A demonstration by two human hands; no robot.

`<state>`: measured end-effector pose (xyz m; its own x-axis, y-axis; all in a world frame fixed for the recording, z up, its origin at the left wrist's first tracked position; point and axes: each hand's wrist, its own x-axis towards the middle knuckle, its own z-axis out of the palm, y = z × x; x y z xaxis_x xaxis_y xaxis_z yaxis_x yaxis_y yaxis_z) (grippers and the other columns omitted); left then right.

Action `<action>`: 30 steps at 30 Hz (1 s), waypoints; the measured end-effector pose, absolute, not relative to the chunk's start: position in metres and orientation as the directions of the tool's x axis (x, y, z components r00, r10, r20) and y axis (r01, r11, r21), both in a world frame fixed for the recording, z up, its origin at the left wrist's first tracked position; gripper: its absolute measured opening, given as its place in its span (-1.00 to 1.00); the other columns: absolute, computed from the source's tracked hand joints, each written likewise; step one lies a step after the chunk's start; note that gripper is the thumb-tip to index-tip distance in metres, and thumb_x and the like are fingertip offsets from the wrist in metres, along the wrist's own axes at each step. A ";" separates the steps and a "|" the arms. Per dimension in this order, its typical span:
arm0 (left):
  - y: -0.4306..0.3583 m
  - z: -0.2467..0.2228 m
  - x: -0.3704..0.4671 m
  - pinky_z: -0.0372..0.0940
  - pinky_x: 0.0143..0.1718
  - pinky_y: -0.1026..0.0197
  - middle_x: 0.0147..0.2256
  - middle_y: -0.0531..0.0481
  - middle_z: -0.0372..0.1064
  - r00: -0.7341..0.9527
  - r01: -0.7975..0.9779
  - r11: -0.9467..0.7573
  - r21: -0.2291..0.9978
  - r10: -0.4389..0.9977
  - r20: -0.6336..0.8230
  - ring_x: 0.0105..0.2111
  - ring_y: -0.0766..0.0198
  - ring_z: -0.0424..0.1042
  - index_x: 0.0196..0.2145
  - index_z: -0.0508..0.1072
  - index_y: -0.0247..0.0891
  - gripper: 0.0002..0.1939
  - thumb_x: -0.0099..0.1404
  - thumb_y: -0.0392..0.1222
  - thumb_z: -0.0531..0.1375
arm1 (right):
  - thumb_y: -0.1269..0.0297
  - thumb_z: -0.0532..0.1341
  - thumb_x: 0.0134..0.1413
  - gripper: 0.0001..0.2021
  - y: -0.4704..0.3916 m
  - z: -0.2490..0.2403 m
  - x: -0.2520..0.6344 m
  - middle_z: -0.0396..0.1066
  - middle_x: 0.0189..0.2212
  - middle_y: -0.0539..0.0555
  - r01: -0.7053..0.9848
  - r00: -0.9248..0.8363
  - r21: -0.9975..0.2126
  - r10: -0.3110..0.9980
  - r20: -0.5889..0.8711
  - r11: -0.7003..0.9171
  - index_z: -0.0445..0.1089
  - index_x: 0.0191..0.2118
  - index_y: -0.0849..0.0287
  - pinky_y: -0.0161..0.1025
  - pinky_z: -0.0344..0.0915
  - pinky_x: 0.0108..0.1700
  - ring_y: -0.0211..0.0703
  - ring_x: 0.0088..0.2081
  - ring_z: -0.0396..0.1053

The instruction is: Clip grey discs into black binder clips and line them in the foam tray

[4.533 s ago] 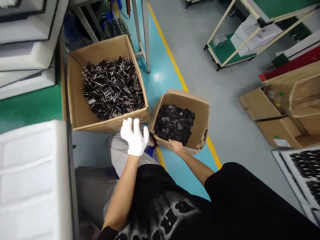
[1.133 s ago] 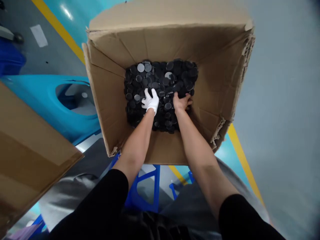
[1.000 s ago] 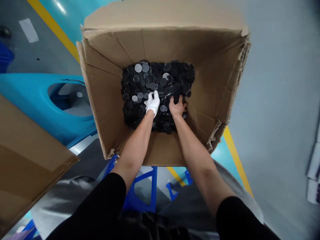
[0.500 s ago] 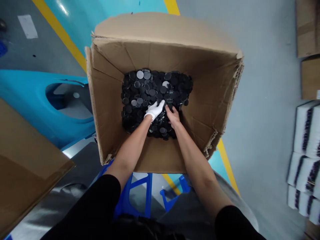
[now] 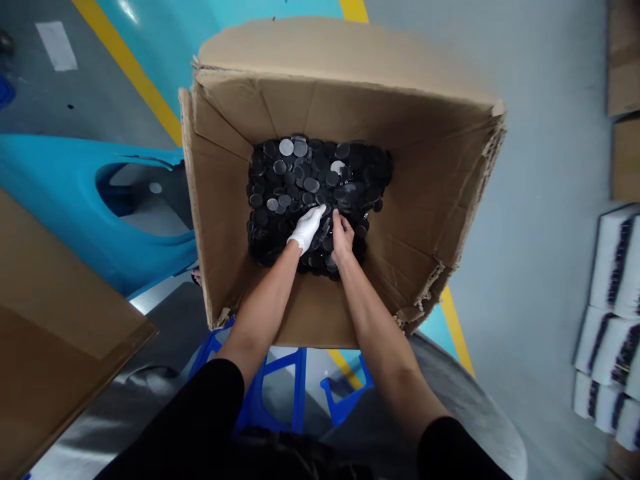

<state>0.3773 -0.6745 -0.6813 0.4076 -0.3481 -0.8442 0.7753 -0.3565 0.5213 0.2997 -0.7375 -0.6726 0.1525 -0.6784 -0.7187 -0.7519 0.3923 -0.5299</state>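
A deep cardboard box [image 5: 223, 180] stands open before me, its bottom covered by a heap of small round black discs [image 5: 280, 167], some of them showing lighter, shiny faces. Both of my arms reach down into it. My left hand [image 5: 307, 228], in a white glove, is closed with its fingers together around black discs, one showing at the fingertips. Bare and just to its right, my right hand [image 5: 343, 235] has its fingers curled in among the discs. What lies inside its grip is hidden. The two hands are close but apart.
Left of the box are a light-blue plastic chair [image 5: 55, 180] and another cardboard box [image 5: 65, 313]. Blue plastic stool parts [image 5: 300, 387] show below. White bundles with dark edges [image 5: 613, 320] are stacked at the right. The box rim is torn at its right corner.
My right hand has shifted slightly, its fingers now more curled and upright. My left hand has turned a little more upright. The view has moved slightly.
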 end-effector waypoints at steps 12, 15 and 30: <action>-0.657 -0.587 0.363 0.28 0.40 0.00 0.14 -0.10 0.59 0.597 0.802 0.131 0.583 -0.191 -0.779 0.22 0.09 0.52 -0.02 0.65 -0.26 -0.61 0.33 0.04 0.31 | -0.09 0.45 -0.05 -0.44 -0.710 -0.570 0.317 0.58 0.01 0.21 -0.499 0.278 -0.837 -0.874 -0.399 0.223 0.59 -0.03 0.25 -0.03 0.38 0.28 -0.01 0.07 0.51; -0.647 -0.541 0.366 0.26 0.41 0.00 0.15 -0.10 0.59 0.689 0.725 0.180 0.665 -0.183 -0.701 0.23 0.08 0.51 -0.04 0.66 -0.26 -0.62 0.31 0.03 0.33 | -0.08 0.45 -0.07 -0.44 -0.700 -0.527 0.320 0.56 0.01 0.24 -0.429 0.340 -0.891 -0.888 -0.309 0.146 0.58 -0.04 0.26 0.02 0.35 0.30 0.03 0.09 0.49; -0.587 -0.333 0.374 0.27 0.41 -0.14 0.09 -0.20 0.61 0.960 0.210 0.233 0.949 -0.231 -0.155 0.16 -0.01 0.55 -0.04 0.68 -0.23 -0.56 0.26 0.12 0.41 | -0.15 0.31 0.09 -0.46 -0.661 -0.379 0.321 0.53 0.09 0.27 -0.022 0.539 -0.984 -0.831 0.137 -0.177 0.51 0.02 0.19 0.21 0.35 0.30 0.17 0.17 0.49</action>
